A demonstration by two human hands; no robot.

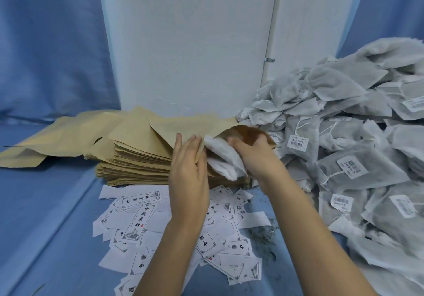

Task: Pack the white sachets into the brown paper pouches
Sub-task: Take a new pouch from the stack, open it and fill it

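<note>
A brown paper pouch (192,127) lies on top of a thick stack of flat pouches (135,162), its mouth held open toward me. My left hand (187,160) holds the near lip of that mouth between thumb and fingers. My right hand (254,153) grips a white sachet (223,155), whose upper end is inside the pouch mouth while the lower end sticks out. The fingertips of my right hand are partly inside the opening.
A large heap of white sachets (358,148) with barcode tags fills the right side. Several printed white paper labels (174,227) lie scattered in front of the stack. Loose dark crumbs (263,233) dot the blue cloth (50,204). A white wall panel (188,43) stands behind.
</note>
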